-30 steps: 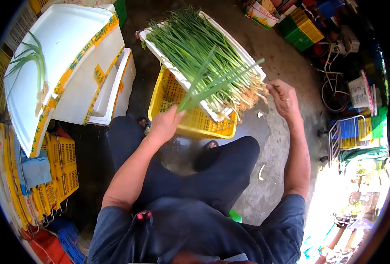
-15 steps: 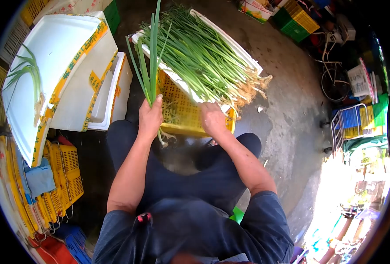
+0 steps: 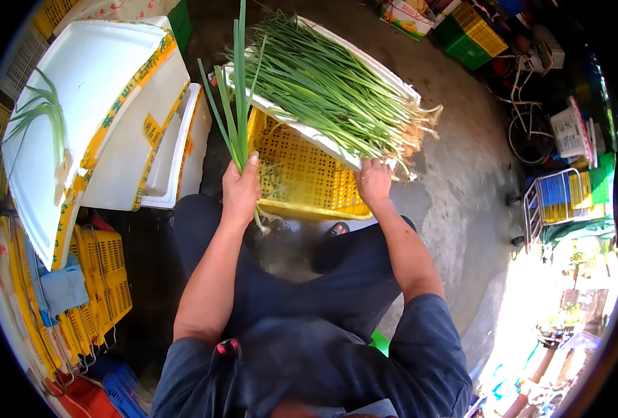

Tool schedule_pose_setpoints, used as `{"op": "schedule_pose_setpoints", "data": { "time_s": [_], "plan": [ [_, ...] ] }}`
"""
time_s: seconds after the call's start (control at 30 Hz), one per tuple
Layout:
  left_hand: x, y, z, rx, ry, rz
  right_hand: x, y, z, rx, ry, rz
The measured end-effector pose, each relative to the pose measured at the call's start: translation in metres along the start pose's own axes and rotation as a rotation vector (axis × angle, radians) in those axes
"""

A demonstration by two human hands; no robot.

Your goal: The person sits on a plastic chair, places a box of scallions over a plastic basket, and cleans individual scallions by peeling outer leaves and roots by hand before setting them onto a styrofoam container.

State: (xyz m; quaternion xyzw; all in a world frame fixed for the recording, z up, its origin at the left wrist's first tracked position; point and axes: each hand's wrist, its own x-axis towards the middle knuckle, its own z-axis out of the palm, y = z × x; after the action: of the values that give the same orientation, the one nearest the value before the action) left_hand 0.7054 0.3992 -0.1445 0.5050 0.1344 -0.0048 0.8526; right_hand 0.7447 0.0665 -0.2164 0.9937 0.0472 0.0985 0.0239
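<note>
My left hand (image 3: 241, 189) is closed around several green onions (image 3: 239, 132), their leaves pointing up and their roots hanging below my fist. A large heap of green onions (image 3: 323, 87) lies across a white foam tray (image 3: 309, 138), roots toward the right. At the tray's near right edge, my right hand (image 3: 374, 182) has its fingers closed over the rim; the fingertips are partly hidden. Beneath the tray stands a yellow plastic crate (image 3: 302, 167) with bits of trimmings inside.
White foam boxes and lids (image 3: 107, 83) are stacked at the left, with one bunch of green onions (image 3: 54, 125) on top. Yellow crates (image 3: 107, 272) stand at lower left. A wheeled cart (image 3: 560, 198) and a bicycle (image 3: 532, 129) are on the right, beyond the concrete floor (image 3: 455, 188).
My right hand has moved right along the tray's near edge. The tray and its onions have shifted slightly right, showing more of the crate. My left hand still holds its onions.
</note>
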Motion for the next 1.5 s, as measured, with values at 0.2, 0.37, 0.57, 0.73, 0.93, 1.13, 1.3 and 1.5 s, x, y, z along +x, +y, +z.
{"op": "schedule_pose_setpoints", "data": {
  "time_s": [0.2, 0.37, 0.57, 0.73, 0.93, 1.13, 1.3, 1.5],
  "plan": [
    [0.005, -0.001, 0.005, 0.050, -0.022, 0.008, -0.011, 0.004, 0.001, -0.010, 0.005, -0.011],
    [0.007, -0.005, 0.004, 0.085, 0.005, -0.001, -0.011, 0.003, -0.019, 0.112, 0.053, -0.067],
    [0.006, -0.004, 0.011, 0.063, 0.045, 0.004, 0.008, 0.030, -0.016, 0.181, 0.191, 0.016],
    [0.007, -0.006, 0.008, 0.060, 0.063, 0.019, 0.018, 0.028, 0.010, -0.046, 0.155, 0.033],
    [0.007, -0.006, 0.002, -0.005, 0.077, -0.005, 0.027, 0.027, 0.007, -0.081, 0.060, 0.131],
    [0.007, -0.009, 0.003, -0.064, 0.077, -0.011, 0.017, 0.016, -0.059, 0.236, 0.185, 0.129],
    [0.009, -0.020, 0.006, -0.173, 0.060, -0.109, -0.028, -0.011, -0.059, 0.909, 0.046, 0.371],
    [0.006, -0.036, 0.006, -0.181, -0.060, -0.253, -0.066, -0.113, -0.072, 1.601, -0.394, 0.543]
  ]
}}
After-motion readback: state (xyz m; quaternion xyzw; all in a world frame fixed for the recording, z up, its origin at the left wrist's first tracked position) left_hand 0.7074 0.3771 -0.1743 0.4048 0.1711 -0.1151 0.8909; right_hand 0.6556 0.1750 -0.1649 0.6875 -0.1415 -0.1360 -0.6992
